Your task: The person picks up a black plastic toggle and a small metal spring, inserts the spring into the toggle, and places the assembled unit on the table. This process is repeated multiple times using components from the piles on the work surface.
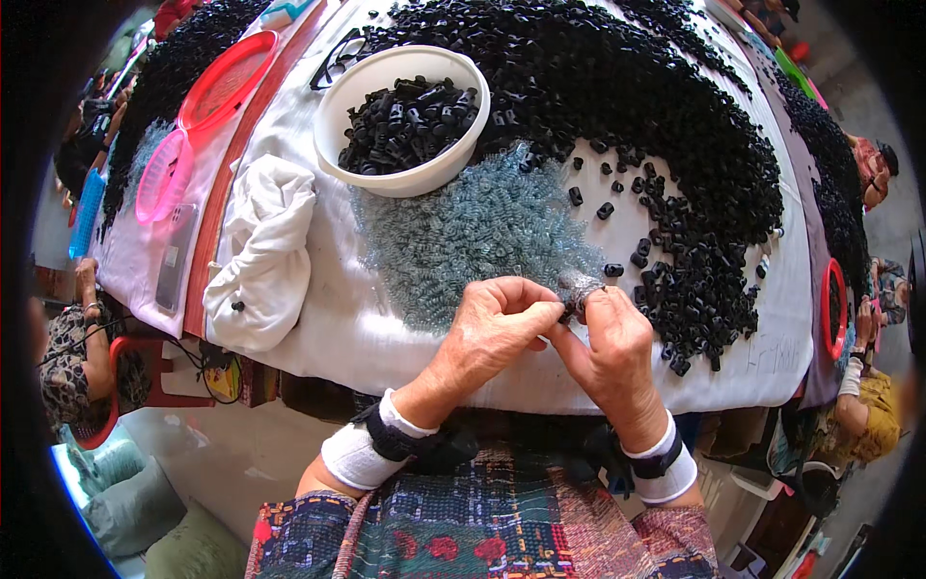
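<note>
My left hand (497, 323) and my right hand (610, 338) meet over the near edge of a white-covered table (357, 328). Their fingertips pinch a small dark part with a spring (577, 289) between them; the right forefinger wears a grey wrap. Just beyond the hands lies a heap of small grey-blue wire springs (463, 232). A wide curved bank of small black plastic parts (675, 106) fills the far and right side. Loose black parts (617, 207) are scattered to the right of the springs.
A white bowl (333, 121) with black parts stands at the far left of the springs. A crumpled white cloth (265, 251) lies at the left edge. Red and pink baskets (207, 96) sit on the neighbouring table. Other people sit at left and right.
</note>
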The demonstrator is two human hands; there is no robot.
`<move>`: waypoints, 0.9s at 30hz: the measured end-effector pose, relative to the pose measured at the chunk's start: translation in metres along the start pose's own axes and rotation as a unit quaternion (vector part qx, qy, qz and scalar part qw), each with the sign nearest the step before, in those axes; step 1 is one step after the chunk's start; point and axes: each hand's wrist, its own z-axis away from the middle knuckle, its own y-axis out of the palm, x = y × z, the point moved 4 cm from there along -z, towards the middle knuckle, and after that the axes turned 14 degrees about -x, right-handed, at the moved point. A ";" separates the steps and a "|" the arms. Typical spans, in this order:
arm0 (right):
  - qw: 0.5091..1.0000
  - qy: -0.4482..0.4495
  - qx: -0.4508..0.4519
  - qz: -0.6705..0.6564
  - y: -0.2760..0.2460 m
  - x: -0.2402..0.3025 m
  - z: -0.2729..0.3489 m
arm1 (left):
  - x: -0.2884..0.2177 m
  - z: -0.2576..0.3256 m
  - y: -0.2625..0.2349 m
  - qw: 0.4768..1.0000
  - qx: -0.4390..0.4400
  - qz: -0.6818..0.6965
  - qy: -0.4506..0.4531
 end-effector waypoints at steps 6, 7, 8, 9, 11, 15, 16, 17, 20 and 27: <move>1.000 -0.003 0.013 0.001 0.007 -0.002 0.008 | 0.001 -0.001 -0.001 0.999 0.030 -0.005 0.034; 1.000 -0.003 0.013 0.001 0.007 -0.002 0.009 | 0.001 -0.002 -0.002 0.999 0.027 -0.016 0.044; 1.000 -0.001 0.000 -0.003 0.006 -0.002 0.007 | 0.000 -0.003 -0.001 0.998 0.030 -0.017 0.046; 1.000 -0.001 -0.013 -0.007 0.005 -0.002 0.005 | 0.001 -0.004 -0.001 0.999 0.025 -0.004 0.029; 1.000 -0.006 -0.024 -0.004 0.003 -0.002 0.002 | -0.001 -0.004 -0.001 1.000 0.023 0.006 0.015; 0.998 -0.033 -0.051 -0.010 -0.002 -0.001 0.000 | -0.004 -0.002 0.002 0.998 0.056 -0.029 0.019; 0.998 -0.034 -0.055 0.000 -0.002 0.000 0.003 | -0.003 0.000 0.002 0.996 0.068 -0.044 0.033; 0.997 -0.035 -0.064 0.005 -0.004 0.002 0.003 | -0.002 0.001 0.003 0.994 0.080 -0.059 0.047; 0.998 -0.038 -0.044 -0.004 -0.008 0.008 0.005 | -0.006 0.006 0.005 0.993 0.090 -0.063 0.038; 0.999 -0.006 0.009 -0.047 -0.016 0.003 0.006 | -0.005 0.009 0.007 0.993 0.102 -0.061 0.020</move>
